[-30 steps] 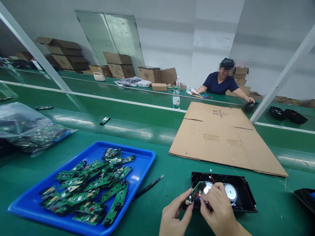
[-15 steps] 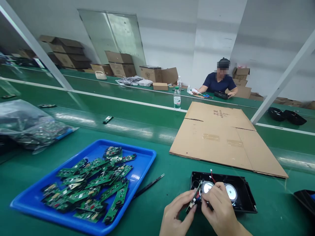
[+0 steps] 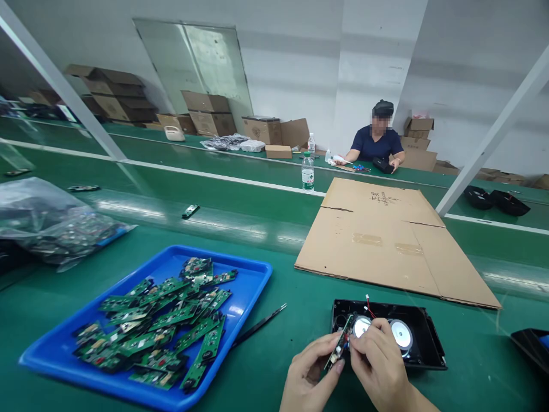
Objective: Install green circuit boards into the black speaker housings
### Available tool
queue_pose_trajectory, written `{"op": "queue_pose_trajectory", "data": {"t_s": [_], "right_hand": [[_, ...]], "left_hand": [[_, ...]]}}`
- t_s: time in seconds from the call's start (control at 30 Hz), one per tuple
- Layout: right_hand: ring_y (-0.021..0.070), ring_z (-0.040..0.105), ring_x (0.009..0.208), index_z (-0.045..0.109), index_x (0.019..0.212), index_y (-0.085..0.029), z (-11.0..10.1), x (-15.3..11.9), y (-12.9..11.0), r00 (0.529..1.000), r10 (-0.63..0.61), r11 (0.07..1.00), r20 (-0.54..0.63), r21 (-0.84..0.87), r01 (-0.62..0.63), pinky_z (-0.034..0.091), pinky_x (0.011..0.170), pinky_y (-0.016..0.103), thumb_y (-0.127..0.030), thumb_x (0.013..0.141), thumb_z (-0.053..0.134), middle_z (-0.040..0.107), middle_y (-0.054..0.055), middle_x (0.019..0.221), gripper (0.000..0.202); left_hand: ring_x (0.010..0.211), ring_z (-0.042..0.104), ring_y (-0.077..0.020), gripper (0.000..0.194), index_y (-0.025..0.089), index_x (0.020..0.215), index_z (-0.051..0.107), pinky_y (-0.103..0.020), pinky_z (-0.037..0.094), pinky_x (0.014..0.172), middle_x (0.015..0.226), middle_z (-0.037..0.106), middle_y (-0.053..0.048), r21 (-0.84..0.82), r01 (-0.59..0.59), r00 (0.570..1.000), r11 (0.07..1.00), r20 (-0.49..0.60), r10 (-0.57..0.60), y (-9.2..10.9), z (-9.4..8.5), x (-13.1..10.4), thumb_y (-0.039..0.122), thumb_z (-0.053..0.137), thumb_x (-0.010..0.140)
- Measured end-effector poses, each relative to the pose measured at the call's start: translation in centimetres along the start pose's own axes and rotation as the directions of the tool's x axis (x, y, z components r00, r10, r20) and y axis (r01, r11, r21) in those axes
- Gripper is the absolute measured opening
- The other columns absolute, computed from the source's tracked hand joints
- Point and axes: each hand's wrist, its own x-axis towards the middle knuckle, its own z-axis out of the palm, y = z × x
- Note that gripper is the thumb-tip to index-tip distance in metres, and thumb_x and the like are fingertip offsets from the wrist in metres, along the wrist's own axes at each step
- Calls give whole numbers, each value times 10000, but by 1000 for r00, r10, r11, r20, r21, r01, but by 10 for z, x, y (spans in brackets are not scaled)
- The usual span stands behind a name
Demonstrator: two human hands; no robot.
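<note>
Left hand (image 3: 306, 375), at six o'clock in the view, is seen with thumb and fingers closed in a pinch on a small green circuit board (image 3: 339, 346), which is held on edge and tilted. Right hand (image 3: 377, 366), just beside it at five o'clock, is curled over, its fingertips pressed close together at the board's upper end; whether a wire or connector is gripped there cannot be told.

Directly behind the hands, a black rectangular plastic housing (image 3: 429, 343) lies open on the green bench mat (image 3: 278, 360), and two round silver speaker cones (image 3: 402, 333) are already seated inside it. A red wire (image 3: 369, 309) rises from the housing's far rim. The board is judged not yet fitted: it is held above the housing's left end rather than laid in it, so the seating is left to be done.

At nine o'clock a blue plastic tray (image 3: 253, 274) is heaped with more green boards (image 3: 171, 320). Between tray and housing, slim black tweezers (image 3: 259, 326) lie untouched. At two o'clock a flattened brown cardboard sheet (image 3: 386, 240) is spread on the bench. At twelve o'clock a person in a dark shirt (image 3: 377, 146) is seated at the far line.
</note>
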Motion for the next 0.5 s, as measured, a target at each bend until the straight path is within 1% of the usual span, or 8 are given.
{"op": "queue_pose_trajectory", "data": {"t_s": [0.07, 0.13, 0.2, 0.27, 0.33, 0.37, 0.43, 0.5], "right_hand": [[99, 434, 510, 511, 758, -176, -3, 1, -1, 992, 122, 989, 23, 80, -123, 409, 548, 259, -70, 811, 463, 499, -19, 578, 128], [115, 494, 554, 536, 764, -177, -5, 1, -2, 944, 313, 932, 104, 160, -326, 427, 526, 233, -162, 825, 475, 545, 0, 620, 88], [124, 533, 587, 567, 758, -175, -5, 1, -3, 844, 496, 817, 204, 218, -533, 434, 509, 211, -258, 831, 485, 578, 14, 656, 138], [125, 535, 570, 586, 721, -169, -2, 1, -2, 742, 607, 692, 285, 269, -670, 433, 511, 205, -332, 827, 494, 581, 13, 636, 216], [123, 522, 540, 586, 662, -163, 2, 2, -2, 661, 668, 581, 343, 316, -750, 424, 503, 206, -389, 807, 515, 562, 6, 587, 278], [123, 518, 532, 584, 643, -160, 4, 4, -1, 632, 681, 535, 370, 338, -774, 422, 502, 208, -407, 794, 527, 555, 4, 573, 295], [127, 520, 536, 584, 629, -155, 7, 9, 0, 592, 688, 460, 420, 379, -803, 425, 505, 212, -416, 763, 553, 557, 6, 571, 295], [126, 514, 528, 582, 621, -152, 10, 15, 0, 575, 685, 425, 447, 397, -814, 423, 497, 214, -392, 734, 570, 560, 7, 566, 265]], "left_hand": [[868, 646, -242, 161, 236, 776, 725, -303, 542, 774, 896, 706, -78, 13, -48, 999, 999, -15, 48, 0, 0, 1, 342, 707, 657], [888, 641, -236, 141, 251, 802, 727, -296, 534, 789, 921, 707, -69, 71, -118, 992, 990, -38, 121, -2, 0, 1, 325, 681, 690], [904, 640, -239, 142, 260, 821, 727, -308, 523, 811, 942, 707, -70, 132, -188, 980, 973, -42, 195, -5, -1, 0, 321, 658, 713], [893, 646, -245, 138, 262, 811, 728, -332, 520, 818, 931, 710, -77, 162, -239, 969, 958, -29, 246, -8, -2, 0, 325, 646, 720], [881, 652, -255, 143, 258, 789, 728, -352, 527, 805, 918, 712, -89, 172, -254, 964, 952, -35, 264, -11, -3, 0, 345, 636, 722], [882, 652, -262, 154, 252, 781, 726, -360, 530, 799, 920, 711, -95, 175, -250, 964, 952, -46, 262, -13, -3, 0, 358, 631, 722], [903, 646, -275, 181, 240, 781, 721, -369, 535, 791, 944, 704, -106, 179, -231, 966, 956, -71, 247, -16, -3, -1, 382, 632, 714], [915, 641, -278, 200, 230, 789, 711, -359, 542, 776, 967, 698, -110, 172, -209, 970, 963, -90, 227, -19, -3, -2, 397, 643, 704]]}}
